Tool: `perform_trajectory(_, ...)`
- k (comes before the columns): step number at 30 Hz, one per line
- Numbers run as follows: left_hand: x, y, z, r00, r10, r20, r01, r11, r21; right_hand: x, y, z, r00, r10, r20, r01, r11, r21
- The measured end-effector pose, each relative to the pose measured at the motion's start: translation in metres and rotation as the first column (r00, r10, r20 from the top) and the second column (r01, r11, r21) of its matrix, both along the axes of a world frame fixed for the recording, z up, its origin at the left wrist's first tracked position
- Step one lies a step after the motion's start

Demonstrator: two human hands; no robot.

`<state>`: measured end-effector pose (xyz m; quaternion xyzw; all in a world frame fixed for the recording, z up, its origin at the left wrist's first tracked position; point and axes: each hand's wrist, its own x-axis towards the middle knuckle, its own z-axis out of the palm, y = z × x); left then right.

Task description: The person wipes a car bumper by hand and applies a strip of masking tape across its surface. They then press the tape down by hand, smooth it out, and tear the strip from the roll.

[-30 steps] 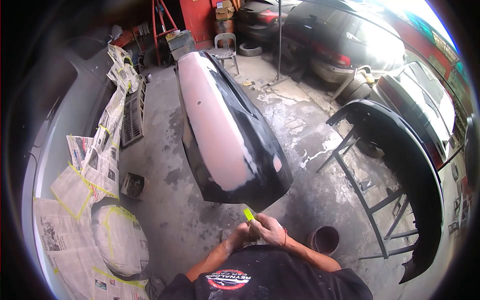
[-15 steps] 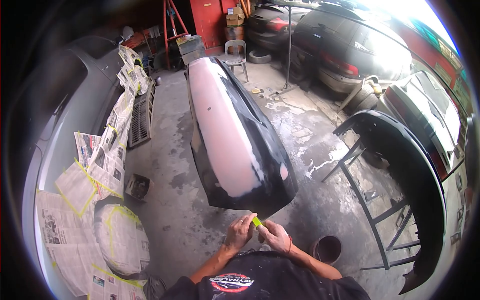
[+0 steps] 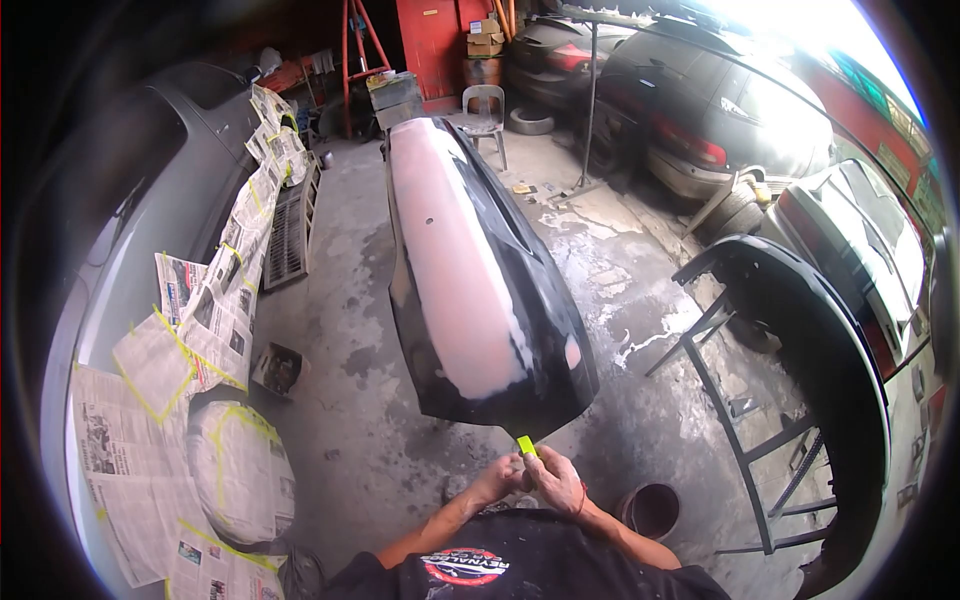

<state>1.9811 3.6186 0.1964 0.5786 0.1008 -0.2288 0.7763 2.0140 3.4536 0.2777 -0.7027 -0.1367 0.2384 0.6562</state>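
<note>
Between my hands, close to my chest, is a small bright yellow-green block (image 3: 527, 446). My right hand (image 3: 555, 480) grips its lower end, with the fingers closed. Beside it, my left hand (image 3: 497, 480) is curled with its fingertips near the right fingers; what it holds, if anything, is hidden. Just beyond the hands lies a long black car panel (image 3: 555, 370) with a broad pinkish-white patch (image 3: 450, 290) along its length and a small hole in the patch.
On the left stands a grey car (image 3: 170, 220) masked with newspaper (image 3: 130, 440) and yellow-green tape. A dark bucket (image 3: 652, 508) is near my right elbow. To the right, a black bumper (image 3: 850, 350) rests by a metal stand (image 3: 735, 440). Behind are a chair (image 3: 483, 108) and parked cars.
The yellow-green block has turned more upright and sits slightly higher in the right fingers. My left hand has lowered away from it. The view has shifted slightly.
</note>
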Motion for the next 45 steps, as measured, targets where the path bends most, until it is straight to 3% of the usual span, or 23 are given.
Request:
perform_trajectory(1,0.003,-0.003,-0.004,0.974,0.026,0.224,-0.112,0.917,0.382,0.0,-0.001,-0.001,1.0,0.006,0.001,-0.006,1.0,-0.006)
perform_trajectory(2,0.003,0.001,-0.007,0.932,0.015,0.362,-0.194,0.865,0.464,0.001,-0.001,-0.004,1.0,-0.004,-0.019,0.004,1.0,-0.003)
perform_trajectory(3,0.003,0.004,-0.009,0.931,0.022,0.364,-0.2,0.865,0.46,0.002,-0.001,-0.005,0.999,-0.015,-0.038,0.015,1.0,0.002)
perform_trajectory(5,0.006,0.006,0.02,0.797,-0.056,0.602,-0.361,0.754,0.548,0.002,0.0,-0.005,0.998,0.001,-0.057,0.0,1.0,0.018)
perform_trajectory(6,0.008,0.008,0.03,0.796,-0.053,0.603,-0.364,0.754,0.547,0.002,0.0,-0.005,0.997,0.014,-0.079,-0.011,0.999,0.037)
perform_trajectory(8,0.011,0.011,0.044,0.742,-0.244,0.624,-0.351,0.652,0.672,0.0,0.002,-0.003,0.996,0.025,-0.084,-0.022,0.999,0.032)
perform_trajectory(33,0.007,0.006,0.025,0.696,-0.227,0.681,-0.395,0.671,0.627,-0.003,-0.001,0.007,0.995,0.058,-0.087,-0.064,0.995,-0.076)
perform_trajectory(36,0.006,0.006,0.023,0.733,-0.22,0.644,-0.359,0.679,0.641,-0.005,0.0,0.014,0.994,0.042,-0.097,-0.042,0.999,0.006)
perform_trajectory(38,0.005,0.007,0.022,0.896,-0.158,0.415,-0.224,0.645,0.731,-0.004,0.002,0.007,0.997,0.027,-0.073,-0.024,0.999,0.037)
perform_trajectory(39,0.005,0.01,0.011,0.896,-0.159,0.415,-0.224,0.645,0.73,-0.003,0.002,0.004,0.999,0.012,-0.047,-0.009,0.998,0.069)
perform_trajectory(41,0.006,0.015,-0.003,0.947,-0.154,0.283,0.029,0.915,0.402,-0.001,0.003,0.006,1.0,0.009,-0.029,-0.007,0.997,0.08)
perform_trajectory(42,0.003,0.014,-0.011,0.947,-0.155,0.282,0.03,0.915,0.402,-0.001,0.003,0.006,1.0,0.009,-0.011,-0.008,0.996,0.09)
perform_trajectory(44,-0.003,0.005,0.017,0.995,-0.1,0.019,0.102,0.989,-0.109,-0.002,0.0,0.001,1.0,0.009,-0.01,-0.009,0.999,0.054)
perform_trajectory(45,-0.002,0.004,0.003,0.995,-0.098,0.019,0.1,0.989,-0.108,-0.002,-0.001,-0.001,1.0,0.011,-0.008,-0.011,1.0,0.018)
